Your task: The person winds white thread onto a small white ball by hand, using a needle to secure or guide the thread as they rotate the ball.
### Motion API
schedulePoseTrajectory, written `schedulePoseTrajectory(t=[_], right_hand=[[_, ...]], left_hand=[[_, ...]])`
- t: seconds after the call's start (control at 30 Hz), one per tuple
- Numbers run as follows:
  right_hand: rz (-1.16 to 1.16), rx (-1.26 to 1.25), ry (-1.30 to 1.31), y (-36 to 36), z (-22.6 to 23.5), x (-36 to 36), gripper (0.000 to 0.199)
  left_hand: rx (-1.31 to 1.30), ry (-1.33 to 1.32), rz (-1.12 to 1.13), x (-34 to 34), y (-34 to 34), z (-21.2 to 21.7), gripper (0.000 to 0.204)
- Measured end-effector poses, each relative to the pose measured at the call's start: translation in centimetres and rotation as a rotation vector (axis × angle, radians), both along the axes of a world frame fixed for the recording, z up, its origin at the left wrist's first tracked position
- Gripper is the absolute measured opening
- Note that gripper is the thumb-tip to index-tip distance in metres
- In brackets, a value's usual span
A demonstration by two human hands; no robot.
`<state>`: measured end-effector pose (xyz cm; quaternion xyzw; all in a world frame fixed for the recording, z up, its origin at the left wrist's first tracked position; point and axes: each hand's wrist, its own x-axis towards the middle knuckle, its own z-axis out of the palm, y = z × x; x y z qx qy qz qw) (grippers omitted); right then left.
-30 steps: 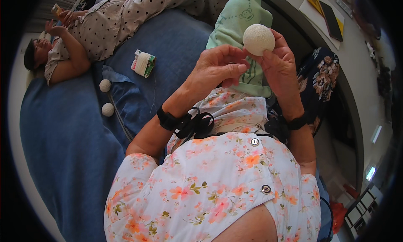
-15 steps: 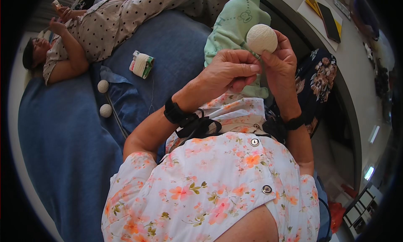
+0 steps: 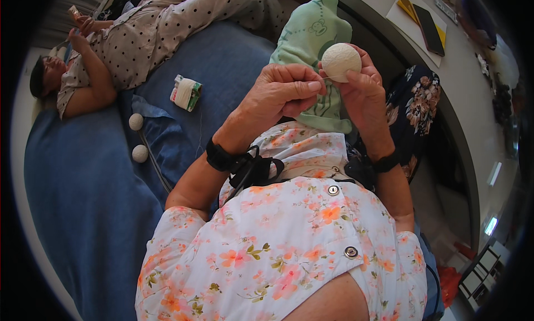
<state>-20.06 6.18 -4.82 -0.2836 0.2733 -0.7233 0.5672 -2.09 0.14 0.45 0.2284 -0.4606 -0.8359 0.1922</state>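
A round white ball (image 3: 341, 62), its surface like wound thread, is held up in front of me. My right hand (image 3: 365, 98) is closed round its right and lower side, with the thumb on the near face. A thin white thread (image 3: 332, 77) stretches from the ball to my left hand (image 3: 282, 91). The left fingers are pinched together on that thread, just left of the ball. Beyond the hands, a pale green cloth (image 3: 305, 34) with a cartoon print lies over my lap and legs.
On the blue bed cover (image 3: 72, 210) at left lie two white balls (image 3: 136, 122) and a small bundle of white thread (image 3: 183, 95) round a green-and-red pack. A person in polka dots (image 3: 130, 48) lies at far left. A phone (image 3: 428, 31) rests on the right-hand table (image 3: 439, 82).
My left hand has drawn a little left and the thread now shows taut. The ball has come slightly left and nearer to me, with the right hand still round it.
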Motion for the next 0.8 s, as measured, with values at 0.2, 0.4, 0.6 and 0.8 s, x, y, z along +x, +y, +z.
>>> schedulePoseTrajectory(t=[0.2,0.4,0.6,0.8], right_hand=[[0.031,-0.025,-0.057,0.0,0.1,-0.2,0.05],[0.025,-0.041,-0.109,-0.2,-0.2,-0.7,0.051],[0.025,-0.022,-0.154,-0.4,-0.5,-0.9,0.048],[0.057,-0.018,-0.265,-0.4,-0.5,-0.8,0.037]], left_hand=[[-0.052,-0.02,0.036,0.5,-0.5,0.5,0.014],[-0.241,-0.011,0.056,1.3,-0.9,1.4,0.014],[-0.393,-0.003,0.013,1.8,-0.7,3.8,0.012],[-0.696,-0.119,-0.059,1.9,0.0,5.4,0.01]])
